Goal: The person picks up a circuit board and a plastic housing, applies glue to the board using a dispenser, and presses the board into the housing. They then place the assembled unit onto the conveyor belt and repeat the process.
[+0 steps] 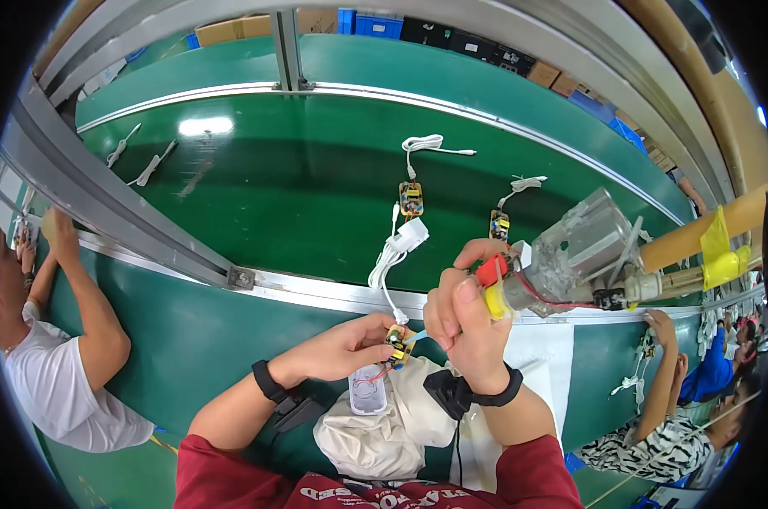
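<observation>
My left hand pinches a small circuit board with a yellow component, above a bunched cream cloth. A white cable leads from the board's far end. Thin red wires run from it to a white plastic housing lying on the cloth. My right hand is wrapped round a dispensing tool with a red part, a yellow collar and a clear cup. Its thin pale blue tip meets the board's right edge; whether they touch, I cannot tell.
Beyond a metal rail, a green conveyor belt carries boards with white cables. A tan pole supports the tool's end at right. A grey upright stands left. Co-workers sit on both sides.
</observation>
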Tool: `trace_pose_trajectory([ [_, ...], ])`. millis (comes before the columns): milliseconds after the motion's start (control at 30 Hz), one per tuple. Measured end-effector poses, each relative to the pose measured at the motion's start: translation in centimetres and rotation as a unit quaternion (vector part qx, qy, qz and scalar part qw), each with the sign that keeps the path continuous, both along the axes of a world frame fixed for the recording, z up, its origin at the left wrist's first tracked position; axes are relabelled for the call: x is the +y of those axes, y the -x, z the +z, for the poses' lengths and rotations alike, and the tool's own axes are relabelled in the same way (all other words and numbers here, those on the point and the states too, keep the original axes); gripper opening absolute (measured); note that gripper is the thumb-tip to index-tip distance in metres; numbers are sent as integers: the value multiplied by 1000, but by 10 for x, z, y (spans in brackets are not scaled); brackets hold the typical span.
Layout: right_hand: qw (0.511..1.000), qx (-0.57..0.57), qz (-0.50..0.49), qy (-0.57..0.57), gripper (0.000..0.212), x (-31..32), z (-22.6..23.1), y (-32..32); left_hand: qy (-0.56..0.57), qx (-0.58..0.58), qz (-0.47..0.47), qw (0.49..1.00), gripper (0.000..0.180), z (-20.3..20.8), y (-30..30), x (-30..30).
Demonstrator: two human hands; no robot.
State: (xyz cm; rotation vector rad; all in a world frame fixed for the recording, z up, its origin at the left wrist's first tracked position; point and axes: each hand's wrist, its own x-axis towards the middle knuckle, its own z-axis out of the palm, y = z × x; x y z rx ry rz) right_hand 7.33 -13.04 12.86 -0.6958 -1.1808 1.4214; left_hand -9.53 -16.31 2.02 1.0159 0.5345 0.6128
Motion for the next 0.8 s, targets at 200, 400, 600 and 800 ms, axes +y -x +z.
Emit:
trace_pose_trajectory([
  [200, 1000, 14, -11, 0, 27, 5, -11, 0, -8, -4, -9, 1000, 35, 1, 2, 3],
  [400, 1000, 24, -10, -7, 25, 6, -14, 6, 29, 11, -30, 999, 37, 4, 6, 5],
  [600, 999, 31, -8, 7, 23, 7, -13, 9, 10, -4, -7, 1000, 40, 1, 4, 4],
  [800, 999, 31, -8, 1, 22, 8, -13, 11, 16, 2, -4, 1000, 42, 4, 6, 5],
])
